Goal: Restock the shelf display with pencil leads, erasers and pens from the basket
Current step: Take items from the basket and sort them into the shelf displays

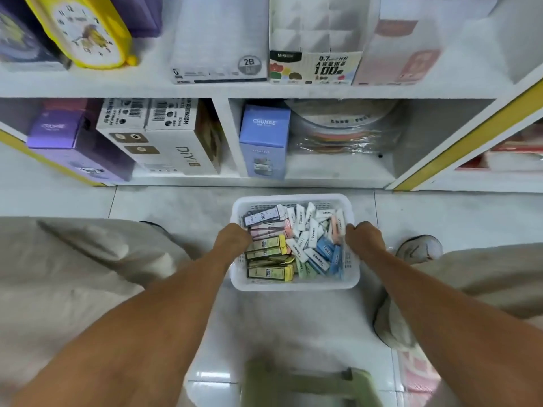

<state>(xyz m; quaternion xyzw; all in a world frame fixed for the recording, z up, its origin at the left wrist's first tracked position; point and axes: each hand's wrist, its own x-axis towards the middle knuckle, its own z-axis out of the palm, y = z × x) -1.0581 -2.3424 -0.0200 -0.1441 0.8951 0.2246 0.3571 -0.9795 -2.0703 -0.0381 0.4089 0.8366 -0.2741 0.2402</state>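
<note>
On the tiled floor (293,318) before the shelf (223,91) sits the white basket (293,284), packed with small stationery boxes (270,271). I see my left hand (233,240) curled over its left rim and my right hand (364,239) gripping the right rim.

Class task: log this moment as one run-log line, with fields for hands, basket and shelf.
left hand grips left rim | right hand grips right rim | white plastic basket on tiled floor, full of small packets | shelf display box looks empty
</note>
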